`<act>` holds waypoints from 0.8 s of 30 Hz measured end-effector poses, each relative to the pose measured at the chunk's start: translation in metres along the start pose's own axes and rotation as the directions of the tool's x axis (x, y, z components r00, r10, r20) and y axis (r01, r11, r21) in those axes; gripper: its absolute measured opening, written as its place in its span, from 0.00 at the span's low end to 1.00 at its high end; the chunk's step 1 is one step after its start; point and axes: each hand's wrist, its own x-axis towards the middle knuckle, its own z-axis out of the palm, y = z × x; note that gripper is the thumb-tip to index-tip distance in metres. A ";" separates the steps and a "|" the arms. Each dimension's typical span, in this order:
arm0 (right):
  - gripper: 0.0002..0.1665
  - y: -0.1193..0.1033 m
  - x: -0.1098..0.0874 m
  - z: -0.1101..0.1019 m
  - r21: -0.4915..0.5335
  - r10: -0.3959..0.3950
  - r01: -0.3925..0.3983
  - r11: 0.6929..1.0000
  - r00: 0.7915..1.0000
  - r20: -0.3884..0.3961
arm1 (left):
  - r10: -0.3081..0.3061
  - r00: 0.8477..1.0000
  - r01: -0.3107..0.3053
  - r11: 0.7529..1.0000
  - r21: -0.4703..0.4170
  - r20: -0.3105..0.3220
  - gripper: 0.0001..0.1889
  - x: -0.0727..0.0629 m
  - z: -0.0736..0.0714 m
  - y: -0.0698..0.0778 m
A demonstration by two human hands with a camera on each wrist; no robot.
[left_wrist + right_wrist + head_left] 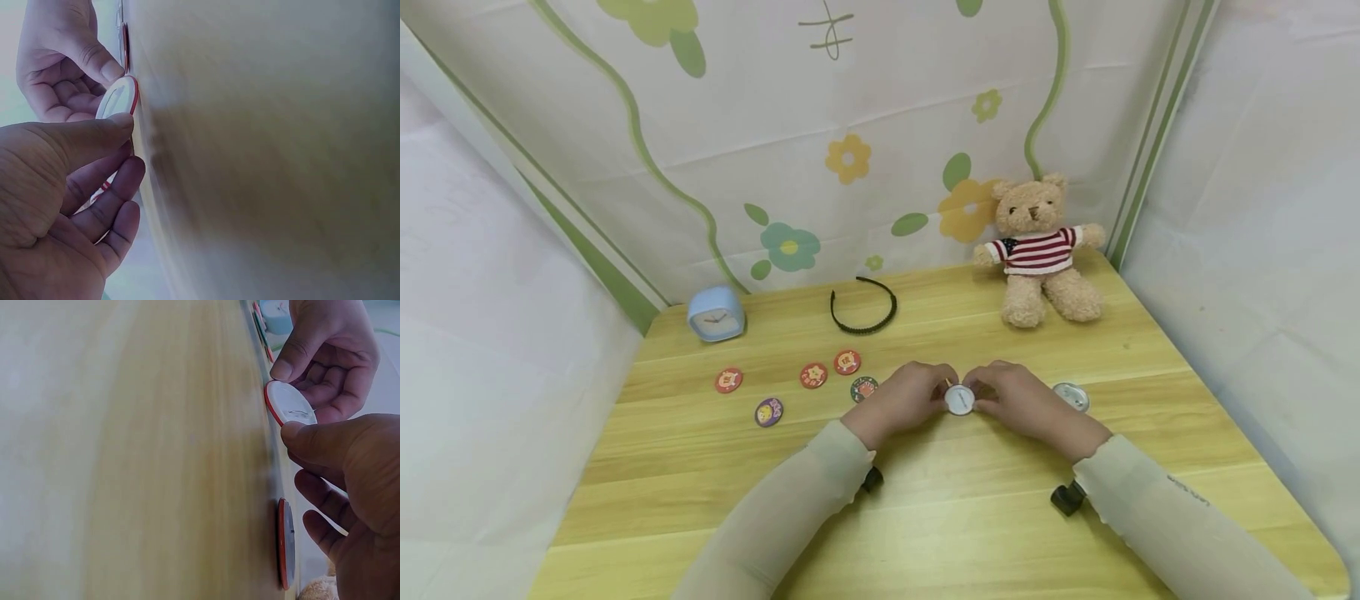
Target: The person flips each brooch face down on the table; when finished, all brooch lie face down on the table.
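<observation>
Bare wooden tabletop lies open in front of both forearms. To the left, round picture badges dot the way; a face-down silver-backed badge sits just right. Farther back stand a blue clock, black headband and teddy bear.

Home play corner: floral curtain, teddy bear, wooden table.

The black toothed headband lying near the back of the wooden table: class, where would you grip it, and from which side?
Probably pinch the black toothed headband at the middle of its arch, coming from above. It lies flat on the wooden table, a thin open curve with its ends toward the left, so finger and thumb can straddle the narrow band there and it should lift balanced.
</observation>
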 end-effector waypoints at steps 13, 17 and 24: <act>0.17 0.004 0.000 0.001 -0.029 -0.031 0.032 0.999 0.999 0.026 | -0.014 0.999 0.015 1.000 -0.026 0.033 0.09 0.002 0.000 0.001; 0.16 0.006 0.000 0.002 -0.050 -0.062 0.064 0.997 0.998 0.031 | -0.001 0.999 0.001 1.000 -0.012 0.051 0.09 0.002 -0.001 0.001; 0.12 0.009 0.001 0.003 -0.088 -0.126 0.129 0.988 0.991 0.037 | 0.026 0.996 -0.029 0.999 0.038 0.081 0.05 0.004 -0.002 0.000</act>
